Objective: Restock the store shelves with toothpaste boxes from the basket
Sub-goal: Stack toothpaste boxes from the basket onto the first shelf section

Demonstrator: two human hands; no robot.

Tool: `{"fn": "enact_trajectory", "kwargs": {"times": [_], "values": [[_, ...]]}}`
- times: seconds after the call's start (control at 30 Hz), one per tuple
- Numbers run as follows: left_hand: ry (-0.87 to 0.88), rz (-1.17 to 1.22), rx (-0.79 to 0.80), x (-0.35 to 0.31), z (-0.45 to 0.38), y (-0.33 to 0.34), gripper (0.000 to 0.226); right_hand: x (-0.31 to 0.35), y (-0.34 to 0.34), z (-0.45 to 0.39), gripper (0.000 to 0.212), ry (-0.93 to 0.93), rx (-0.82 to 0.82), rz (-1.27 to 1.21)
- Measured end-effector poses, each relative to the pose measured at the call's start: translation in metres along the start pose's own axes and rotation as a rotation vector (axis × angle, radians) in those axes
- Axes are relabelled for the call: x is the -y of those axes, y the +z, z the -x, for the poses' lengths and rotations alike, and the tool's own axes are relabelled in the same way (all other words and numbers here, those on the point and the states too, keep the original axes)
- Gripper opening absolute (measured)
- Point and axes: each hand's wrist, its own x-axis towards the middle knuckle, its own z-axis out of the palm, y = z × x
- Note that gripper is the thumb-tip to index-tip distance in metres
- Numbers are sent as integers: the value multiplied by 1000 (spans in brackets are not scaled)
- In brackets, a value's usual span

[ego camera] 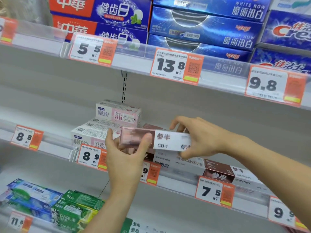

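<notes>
Both the left hand (125,158) and right hand (198,137) grip a pink-and-white cardboard toothpaste box (156,139) above the middle shelf's front edge (176,178); several boxes already stocked, basket unseen.

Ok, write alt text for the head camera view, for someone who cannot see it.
Two bare hands, left hand and right hand, hold a pink-and-white toothpaste box level in front of the middle store shelf. Pink-and-white boxes sit stacked to its left, blue boxes on the shelf above.
</notes>
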Motion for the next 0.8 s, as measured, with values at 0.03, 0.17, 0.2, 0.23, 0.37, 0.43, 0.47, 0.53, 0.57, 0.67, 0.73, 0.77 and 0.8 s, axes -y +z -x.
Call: {"fn": "enact_trajectory", "kwargs": {"times": [0.03,0.17,0.2,0.23,0.37,0.43,0.47,0.53,0.57,0.67,0.73,0.77,0.8], "values": [[25,-22,13,1,1,-1,100,-6,-1,-3,55,29,-32,-14],[175,-358,137,14,3,-1,83,-39,-2,-19,32,203,17,-125],[230,-436,159,19,4,-1,85,-44,1,-23,31,226,50,-169],[273,-500,176,25,3,-1,88,-47,6,-27,31,243,75,-207],[360,-679,245,44,1,3,88,-54,29,-41,50,271,120,-251],[387,-743,253,51,1,7,83,-57,38,-45,57,282,156,-261],[396,-762,254,52,2,8,80,-58,42,-46,58,286,186,-269],[403,-745,254,51,2,10,76,-63,52,-45,59,306,262,-290],[414,-734,253,51,1,11,76,-66,56,-44,59,312,296,-310],[460,-748,250,55,0,17,69,-72,63,-41,53,317,350,-410],[483,-802,263,58,1,23,68,-71,58,-40,39,278,324,-405],[495,-842,280,59,2,26,67,-70,55,-42,32,260,248,-381],[510,-889,301,59,3,30,66,-70,51,-44,27,254,134,-354]]}}
